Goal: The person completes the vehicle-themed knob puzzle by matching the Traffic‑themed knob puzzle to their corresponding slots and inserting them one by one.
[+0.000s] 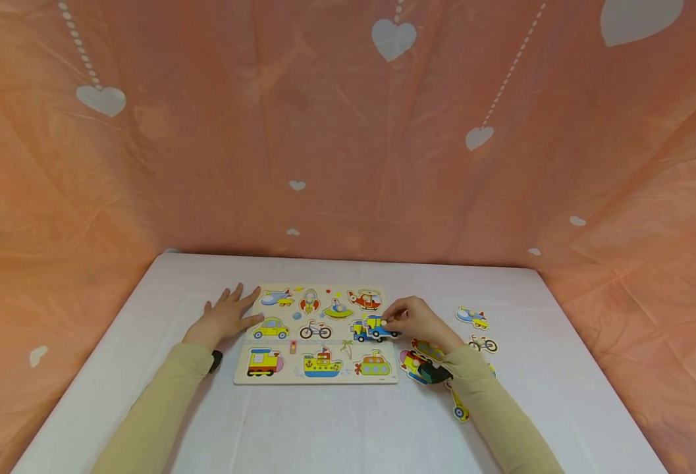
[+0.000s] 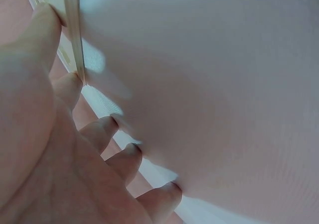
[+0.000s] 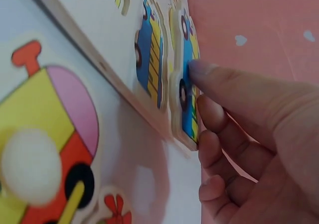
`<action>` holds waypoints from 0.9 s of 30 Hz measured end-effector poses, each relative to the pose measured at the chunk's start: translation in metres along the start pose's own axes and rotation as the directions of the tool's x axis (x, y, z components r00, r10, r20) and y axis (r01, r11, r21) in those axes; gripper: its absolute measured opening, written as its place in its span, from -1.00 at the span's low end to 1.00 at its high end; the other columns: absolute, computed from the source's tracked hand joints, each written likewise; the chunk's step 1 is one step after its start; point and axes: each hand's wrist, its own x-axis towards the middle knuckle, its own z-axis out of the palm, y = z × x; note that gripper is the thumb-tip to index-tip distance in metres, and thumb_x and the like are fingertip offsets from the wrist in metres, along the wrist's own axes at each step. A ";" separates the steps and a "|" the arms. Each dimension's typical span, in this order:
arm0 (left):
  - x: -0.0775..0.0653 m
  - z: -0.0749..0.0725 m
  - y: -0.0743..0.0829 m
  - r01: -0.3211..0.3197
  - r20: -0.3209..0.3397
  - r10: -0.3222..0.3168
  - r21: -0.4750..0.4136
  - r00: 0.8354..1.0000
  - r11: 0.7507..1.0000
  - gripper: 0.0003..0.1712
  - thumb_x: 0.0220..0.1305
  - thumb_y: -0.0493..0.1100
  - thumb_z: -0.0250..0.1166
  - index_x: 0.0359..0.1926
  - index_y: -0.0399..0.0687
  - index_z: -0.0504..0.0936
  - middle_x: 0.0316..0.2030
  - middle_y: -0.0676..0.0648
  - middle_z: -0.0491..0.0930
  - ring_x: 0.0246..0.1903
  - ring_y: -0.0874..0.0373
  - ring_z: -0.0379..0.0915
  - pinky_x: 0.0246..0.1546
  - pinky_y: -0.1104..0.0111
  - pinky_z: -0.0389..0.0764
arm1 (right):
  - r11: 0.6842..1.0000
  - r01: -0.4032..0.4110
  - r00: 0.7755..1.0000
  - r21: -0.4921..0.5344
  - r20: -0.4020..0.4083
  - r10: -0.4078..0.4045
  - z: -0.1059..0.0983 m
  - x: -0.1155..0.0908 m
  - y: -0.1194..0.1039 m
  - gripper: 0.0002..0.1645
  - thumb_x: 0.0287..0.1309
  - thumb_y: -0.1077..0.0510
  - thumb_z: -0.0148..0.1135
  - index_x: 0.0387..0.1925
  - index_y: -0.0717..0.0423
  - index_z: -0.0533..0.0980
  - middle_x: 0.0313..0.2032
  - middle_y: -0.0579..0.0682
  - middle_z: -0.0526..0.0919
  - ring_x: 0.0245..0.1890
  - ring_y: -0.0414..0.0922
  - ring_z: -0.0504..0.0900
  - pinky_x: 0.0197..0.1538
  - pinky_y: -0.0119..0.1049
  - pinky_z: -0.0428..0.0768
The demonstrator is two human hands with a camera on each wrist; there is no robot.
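Observation:
A wooden puzzle board (image 1: 243, 378) with printed vehicle pictures lies on the table. My left hand (image 1: 223, 319) rests at its left edge, fingers spread, with the thumb (image 2: 42, 30) on the board and the other fingertips by its corner and the tabletop. At the board's right side, my right hand (image 1: 415, 322) pinches a blue and yellow truck puzzle piece (image 1: 376, 324) between thumb and fingers. In the right wrist view the truck piece (image 3: 187, 64) stands slightly off the board, beside the matching truck picture (image 3: 148, 55), which it partly overlaps in the head view.
Right of the board lie an airplane piece (image 1: 472, 317), a bicycle piece (image 1: 482, 344) and a train piece (image 1: 408, 361). A yellow wheeled piece (image 1: 459, 408) and others sit partly under the right sleeve (image 1: 484, 388). A pink curtain (image 1: 336, 131) with hearts surrounds the white table (image 1: 300, 428).

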 end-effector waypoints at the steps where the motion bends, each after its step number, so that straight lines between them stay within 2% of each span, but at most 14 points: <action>1: 0.001 0.000 0.000 0.001 0.001 -0.001 0.000 1.000 1.000 -0.09 0.30 0.19 0.19 0.48 -0.07 0.02 0.42 -0.44 -0.20 0.36 -0.46 -0.38 0.18 -0.40 -0.27 | 1.000 0.002 1.000 0.003 0.000 -0.002 0.001 0.001 -0.001 -0.87 0.05 0.17 0.43 -0.31 0.06 0.67 -0.40 -0.13 0.63 -0.43 -0.13 0.44 -0.41 -0.35 0.43; 11: 0.003 0.003 -0.002 0.002 0.000 -0.002 -0.002 1.000 1.000 -0.08 0.28 0.21 0.19 0.48 -0.06 0.03 0.42 -0.44 -0.20 0.36 -0.46 -0.39 0.19 -0.40 -0.29 | 0.999 0.037 0.999 0.002 -0.005 -0.036 0.009 0.003 -0.008 -0.88 0.04 0.19 0.43 -0.33 0.11 0.67 -0.41 -0.13 0.64 -0.44 -0.15 0.43 -0.40 -0.37 0.39; 20: 0.002 0.003 -0.002 0.006 0.003 -0.006 -0.007 1.000 1.000 -0.08 0.27 0.21 0.20 0.48 -0.06 0.03 0.42 -0.44 -0.20 0.36 -0.46 -0.39 0.19 -0.40 -0.30 | 0.997 0.073 0.997 -0.007 -0.015 -0.073 0.015 0.006 -0.004 -0.88 0.03 0.21 0.43 -0.33 0.10 0.67 -0.41 -0.17 0.64 -0.47 -0.20 0.43 -0.42 -0.38 0.40; 27: 0.000 0.000 -0.001 0.002 -0.002 -0.002 -0.010 1.000 1.000 -0.08 0.28 0.20 0.20 0.47 -0.08 0.04 0.41 -0.45 -0.19 0.36 -0.47 -0.38 0.18 -0.40 -0.29 | 1.000 -0.007 1.000 0.001 0.008 0.007 0.018 0.010 -0.007 -0.87 0.03 0.16 0.44 -0.33 0.03 0.67 -0.39 -0.18 0.64 -0.42 -0.16 0.46 -0.36 -0.36 0.43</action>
